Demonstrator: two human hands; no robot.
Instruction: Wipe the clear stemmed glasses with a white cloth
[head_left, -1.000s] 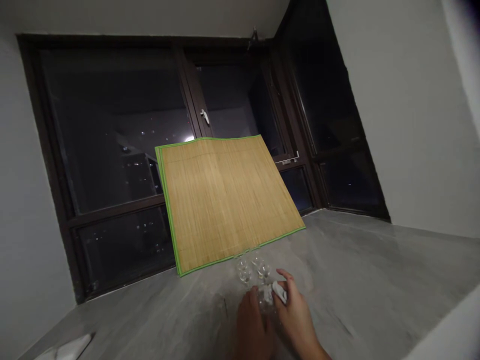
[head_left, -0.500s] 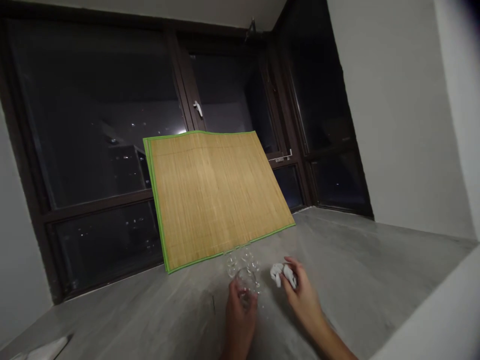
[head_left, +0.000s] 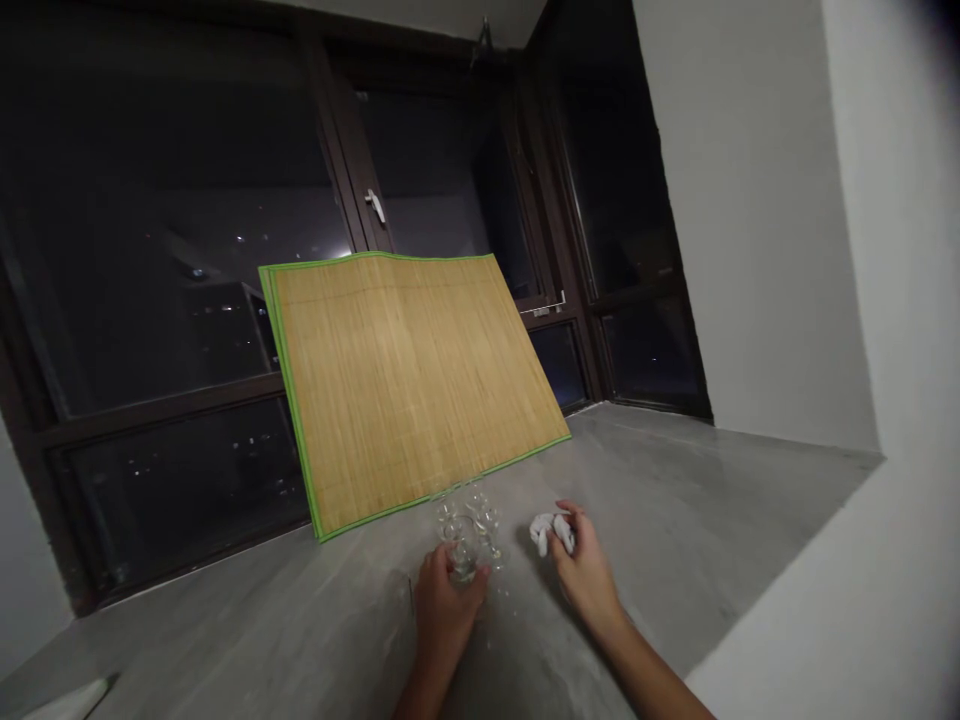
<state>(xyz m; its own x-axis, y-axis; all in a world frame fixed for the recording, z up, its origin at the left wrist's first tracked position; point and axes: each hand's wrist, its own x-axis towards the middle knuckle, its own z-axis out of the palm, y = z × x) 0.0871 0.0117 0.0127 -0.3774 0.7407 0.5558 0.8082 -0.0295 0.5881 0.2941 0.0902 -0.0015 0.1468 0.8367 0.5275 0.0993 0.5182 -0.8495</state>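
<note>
My left hand (head_left: 442, 600) is closed round a small clear glass (head_left: 463, 556) and rests it on the grey stone sill (head_left: 675, 500). Two more small stemmed glasses (head_left: 484, 515) stand just beyond it, close together. My right hand (head_left: 581, 565) lies to the right of them, its fingers pinched on a crumpled white cloth (head_left: 547, 530) that touches the sill. A bamboo mat with a green edge (head_left: 409, 385) leans upright against the window behind the glasses.
Dark window panes in a brown frame (head_left: 187, 300) run along the back, with a white handle (head_left: 373, 205). A white wall (head_left: 787, 250) closes the right side. Something white and flat (head_left: 67, 700) lies at the sill's near left corner.
My hands have drawn apart: the left hand took the glass to the left and down toward the sill, the right hand moved right with the cloth. The view shifted right.
</note>
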